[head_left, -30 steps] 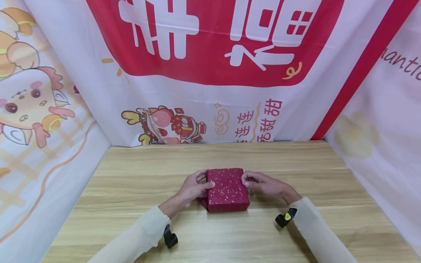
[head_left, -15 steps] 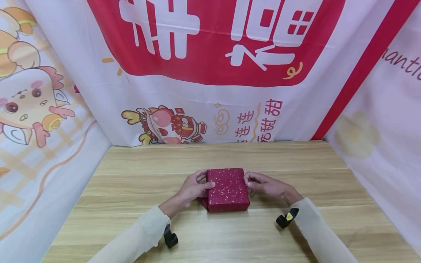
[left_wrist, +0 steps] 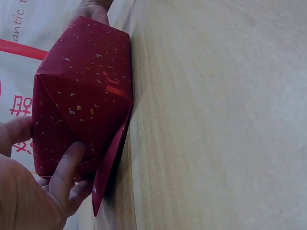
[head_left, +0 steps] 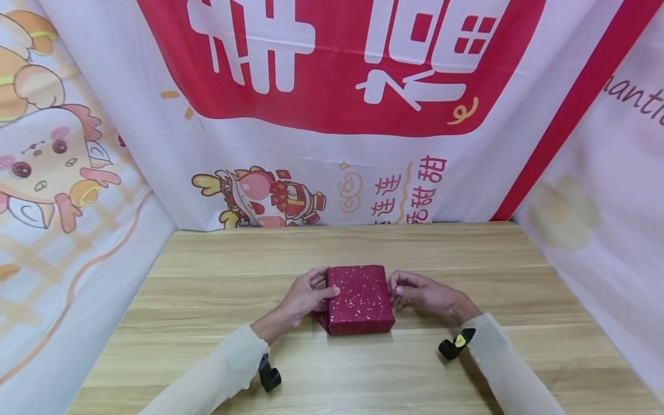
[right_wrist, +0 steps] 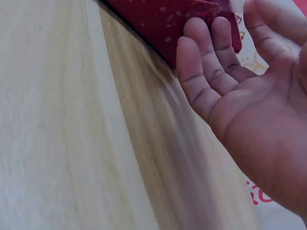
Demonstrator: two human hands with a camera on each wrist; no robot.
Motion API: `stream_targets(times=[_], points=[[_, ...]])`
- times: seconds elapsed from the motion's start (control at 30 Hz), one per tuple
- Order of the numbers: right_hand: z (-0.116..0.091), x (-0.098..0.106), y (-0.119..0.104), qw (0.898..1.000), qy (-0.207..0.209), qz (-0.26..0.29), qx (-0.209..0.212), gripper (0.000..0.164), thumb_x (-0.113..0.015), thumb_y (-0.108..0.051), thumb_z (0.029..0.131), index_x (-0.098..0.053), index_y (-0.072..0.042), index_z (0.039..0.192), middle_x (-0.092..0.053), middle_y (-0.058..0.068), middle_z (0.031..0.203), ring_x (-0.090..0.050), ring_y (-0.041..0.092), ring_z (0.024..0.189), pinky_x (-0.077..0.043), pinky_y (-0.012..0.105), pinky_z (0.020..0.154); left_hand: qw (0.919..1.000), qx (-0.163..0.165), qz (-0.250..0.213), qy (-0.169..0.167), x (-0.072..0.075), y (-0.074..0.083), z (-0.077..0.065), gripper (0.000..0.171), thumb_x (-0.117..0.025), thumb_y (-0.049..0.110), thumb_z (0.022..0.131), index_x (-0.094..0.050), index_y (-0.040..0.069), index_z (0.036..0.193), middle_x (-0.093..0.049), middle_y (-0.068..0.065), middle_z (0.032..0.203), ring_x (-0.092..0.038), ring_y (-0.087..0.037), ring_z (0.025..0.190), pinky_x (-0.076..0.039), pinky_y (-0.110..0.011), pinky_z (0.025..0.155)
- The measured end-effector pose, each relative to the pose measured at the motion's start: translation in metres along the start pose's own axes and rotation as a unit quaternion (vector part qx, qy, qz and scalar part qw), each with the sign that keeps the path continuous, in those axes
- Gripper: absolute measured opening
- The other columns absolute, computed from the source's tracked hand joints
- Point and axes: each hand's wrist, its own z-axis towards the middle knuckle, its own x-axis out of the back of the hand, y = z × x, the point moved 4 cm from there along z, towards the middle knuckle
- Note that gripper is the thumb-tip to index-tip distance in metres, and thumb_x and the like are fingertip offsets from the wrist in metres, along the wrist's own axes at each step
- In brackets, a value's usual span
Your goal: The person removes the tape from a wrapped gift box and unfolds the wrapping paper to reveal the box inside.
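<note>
A gift box in dark red speckled wrapping paper point(head_left: 359, 300) sits on the wooden table. My left hand point(head_left: 306, 297) holds its left side, thumb on the top face. In the left wrist view, the fingers point(left_wrist: 69, 167) press the folded end, and a loose pointed paper flap point(left_wrist: 108, 175) sticks out beside them. At the box's right side is my right hand point(head_left: 422, 294), its fingers loosely bent. The right wrist view has several of its fingertips point(right_wrist: 192, 50) close by the folded end point(right_wrist: 168, 24); thumb and forefinger are partly cut off.
The wooden table point(head_left: 249, 248) extends around the box. A white printed cloth point(head_left: 332, 178) hangs behind it, with more cloth at both sides. A black wrist camera point(head_left: 270, 376) hangs at the left cuff, another camera point(head_left: 450, 349) at the right.
My right hand has drawn slightly to the right, away from the box's right edge. The left hand and the box have hardly moved.
</note>
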Motion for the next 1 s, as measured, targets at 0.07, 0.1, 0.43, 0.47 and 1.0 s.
stream_targets(times=[0.07,0.1,0.43,0.47,1.0], points=[[-0.001,0.001,-0.001,1.0,-0.002,0.02,0.013,0.019,-0.037,-0.015,0.099,-0.043,-0.001,0.11,-0.051,0.011,0.111,-0.054,0.028,0.103,-0.047,0.052,0.093,1.0,0.0,0.001,0.002,0.0,0.0,0.0,0.074,-0.072,0.022,0.079,-0.034,0.013,0.142,-0.034,-0.015,0.148,-0.036,-0.036,0.134,-0.055,-0.042,0.086],[-0.002,0.001,-0.002,0.999,0.002,0.028,0.017,0.019,-0.038,-0.015,0.099,-0.044,-0.001,0.111,-0.052,0.01,0.112,-0.054,0.027,0.103,-0.047,0.051,0.092,1.0,0.0,0.001,0.003,0.0,0.0,-0.001,0.074,-0.072,0.022,0.079,-0.034,0.013,0.142,-0.034,-0.015,0.148,-0.035,-0.036,0.134,-0.055,-0.042,0.086],[-0.001,0.005,0.0,0.997,0.072,0.018,0.011,0.026,-0.044,-0.016,0.097,-0.046,0.008,0.106,-0.057,0.007,0.106,-0.056,0.019,0.092,-0.051,0.042,0.083,1.0,-0.003,-0.001,0.002,0.0,0.0,0.0,0.075,-0.072,0.022,0.078,-0.033,0.012,0.142,-0.034,-0.016,0.147,-0.036,-0.037,0.133,-0.055,-0.041,0.086],[-0.001,0.006,0.001,0.997,0.081,0.013,0.004,0.027,-0.045,-0.017,0.097,-0.045,0.009,0.106,-0.057,0.006,0.106,-0.056,0.019,0.092,-0.051,0.042,0.083,1.0,-0.003,-0.002,0.001,0.0,0.0,0.0,0.075,-0.072,0.022,0.079,-0.033,0.012,0.142,-0.034,-0.016,0.147,-0.036,-0.037,0.133,-0.055,-0.041,0.087],[-0.003,0.013,-0.002,0.991,0.132,-0.012,0.005,0.021,-0.05,-0.021,0.095,-0.05,-0.001,0.1,-0.054,0.021,0.1,-0.056,0.026,0.088,-0.049,0.045,0.083,1.0,-0.003,-0.001,-0.002,0.0,0.0,-0.001,0.075,-0.072,0.022,0.079,-0.033,0.013,0.142,-0.034,-0.015,0.148,-0.036,-0.036,0.133,-0.056,-0.041,0.086]])
